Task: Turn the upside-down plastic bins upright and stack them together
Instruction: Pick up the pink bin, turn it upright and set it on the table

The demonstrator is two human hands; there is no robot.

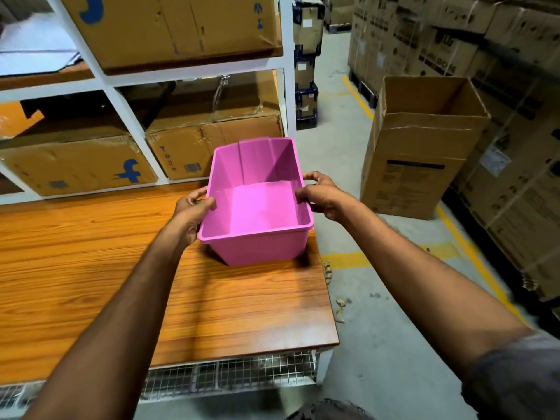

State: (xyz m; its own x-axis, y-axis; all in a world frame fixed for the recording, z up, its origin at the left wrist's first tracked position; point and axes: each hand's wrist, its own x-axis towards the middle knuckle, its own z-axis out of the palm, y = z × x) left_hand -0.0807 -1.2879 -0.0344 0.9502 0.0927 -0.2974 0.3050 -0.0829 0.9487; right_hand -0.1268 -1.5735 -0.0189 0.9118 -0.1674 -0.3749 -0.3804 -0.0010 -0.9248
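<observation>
A pink plastic bin (257, 207) stands upright with its opening facing up, near the right edge of the wooden table (121, 283). Its inside is bare. My left hand (192, 212) grips the bin's left rim, thumb over the edge. On the opposite side my right hand (322, 195) holds the right rim the same way. Whether the bin rests on the table or hovers just above it I cannot tell. No other bin shows in this view.
White shelving (127, 116) with cardboard boxes stands behind the table. An open tall cardboard box (418, 159) sits on the concrete floor to the right, beside stacked cartons (515, 147). Yellow floor lines run along the aisle. A wire mesh shelf (227, 374) lies under the table.
</observation>
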